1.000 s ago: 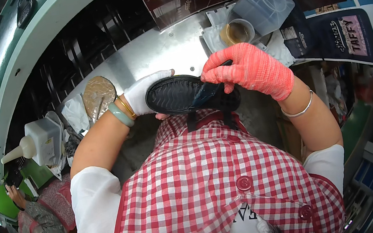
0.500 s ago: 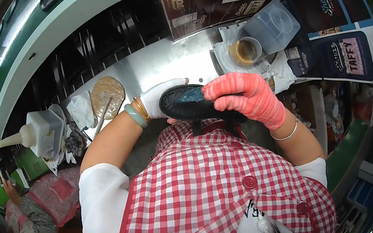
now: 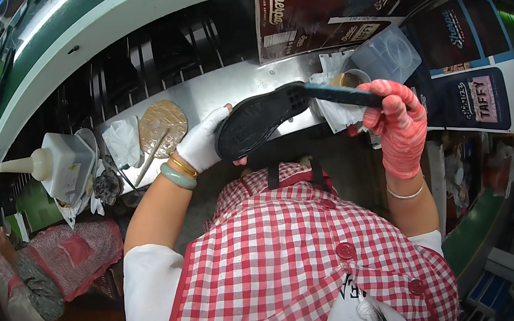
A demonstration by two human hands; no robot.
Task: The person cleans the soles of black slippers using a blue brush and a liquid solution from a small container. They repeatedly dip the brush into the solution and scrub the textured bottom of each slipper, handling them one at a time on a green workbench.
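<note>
A black shoe sole [image 3: 258, 121] is held up over the gap between the bench edge and my apron. Its upturned face has a raised rim and a grid of small hollows towards the right end. My left hand [image 3: 204, 143], in a white glove with bare fingertips, grips its left end. In a red-and-white knit glove, my right hand [image 3: 398, 119] is closed round the right end of a dark blue, flat bar-like piece [image 3: 342, 94]. The bar's left end meets or overlaps the sole's right end; I cannot tell whether they are joined.
On the bench [image 3: 202, 96] at left are a white squeeze bottle [image 3: 69, 167], crumpled white paper [image 3: 122, 139] and a brown wrapped disc [image 3: 164, 122] with a stick across it. At right stand a clear plastic container [image 3: 389, 55] and printed cardboard [image 3: 315, 10]. Another person's arm [image 3: 36, 284] shows at far left.
My right hand has moved right, from above the sole out past its right end. The sole's face and grid now show more fully, with the bar visible between sole and right hand.
</note>
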